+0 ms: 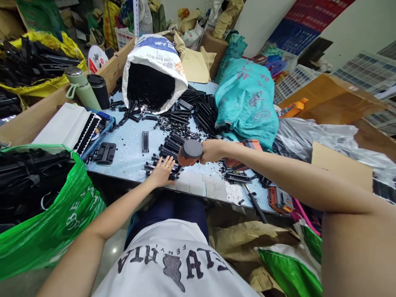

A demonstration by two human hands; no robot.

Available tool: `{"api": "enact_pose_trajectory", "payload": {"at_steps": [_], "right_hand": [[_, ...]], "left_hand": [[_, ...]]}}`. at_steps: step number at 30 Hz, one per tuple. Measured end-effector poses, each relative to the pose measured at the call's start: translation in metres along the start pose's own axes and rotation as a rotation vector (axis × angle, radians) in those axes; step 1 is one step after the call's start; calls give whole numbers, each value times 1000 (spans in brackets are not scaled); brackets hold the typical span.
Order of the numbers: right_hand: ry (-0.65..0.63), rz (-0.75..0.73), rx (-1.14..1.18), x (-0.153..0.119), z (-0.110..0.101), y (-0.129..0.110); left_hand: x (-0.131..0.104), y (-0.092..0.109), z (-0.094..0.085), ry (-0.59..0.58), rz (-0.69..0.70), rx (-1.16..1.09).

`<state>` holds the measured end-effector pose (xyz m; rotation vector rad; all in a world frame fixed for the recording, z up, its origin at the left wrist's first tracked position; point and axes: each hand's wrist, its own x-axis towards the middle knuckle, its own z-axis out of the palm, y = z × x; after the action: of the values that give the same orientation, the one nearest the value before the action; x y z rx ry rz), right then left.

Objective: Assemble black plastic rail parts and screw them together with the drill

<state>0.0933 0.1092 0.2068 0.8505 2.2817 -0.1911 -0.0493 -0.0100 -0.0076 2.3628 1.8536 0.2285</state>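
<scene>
My right hand [213,151] is closed around the grip of an orange and black cordless drill [190,152]. The drill's front end points down at a row of long black plastic pieces [173,143], and its tip is hidden from me. Beside it my left hand [162,171] lies flat over the nearest pieces at the table's front edge, fingers spread and touching them. Small screws [177,126] are scattered just behind the row. One more black piece [145,141] lies apart, to the left of the row.
Behind the row, a white sack [161,45] lies with its mouth toward me, black parts inside. A teal sack [247,99] is at the back right. A battery pack [280,200] and a screwdriver [255,204] lie front right. A green bag [74,210] stands left.
</scene>
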Motion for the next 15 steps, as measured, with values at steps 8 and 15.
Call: {"api": "enact_pose_trajectory", "payload": {"at_steps": [8, 15], "right_hand": [[-41, 19, 0, 5, 13, -13], [21, -24, -33, -17, 10, -29]], "left_hand": [[-1, 1, 9, 98, 24, 65], [-4, -1, 10, 76, 66, 55]]}}
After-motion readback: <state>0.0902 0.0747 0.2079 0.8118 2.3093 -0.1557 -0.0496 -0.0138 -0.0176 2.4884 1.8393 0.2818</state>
